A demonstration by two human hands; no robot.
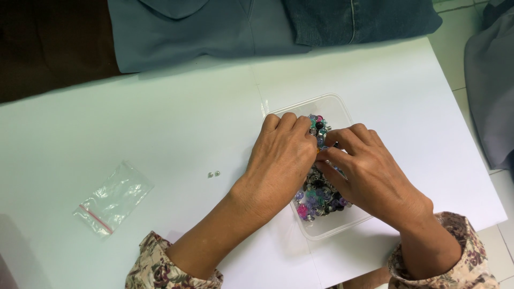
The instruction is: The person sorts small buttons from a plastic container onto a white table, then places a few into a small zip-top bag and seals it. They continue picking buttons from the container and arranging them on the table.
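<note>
A small clear plastic bag [112,199] with a red strip along its mouth lies flat on the white desk [160,128], well to the left of my arms. Two tiny clear beads [214,174] sit loose on the desk between that bag and my left hand [281,160]. A clear plastic tub [332,225] stands on the right half of the desk, filled with mixed beads [317,195] in black, purple, pink, teal and clear. Beyond the desk's far edge lie folded blue-grey cloth [182,32] and denim [353,18], and pale floor tiles show on the right. Both my hands rest palm down over the tub, fingers curled into the beads. My left hand lies over its left rim, fingertips bent inward. My right hand [369,174] crosses from the right, its fingertips meeting the left ones. I cannot tell what either hand actually grips. Floral sleeves [160,265] cover my forearms.
</note>
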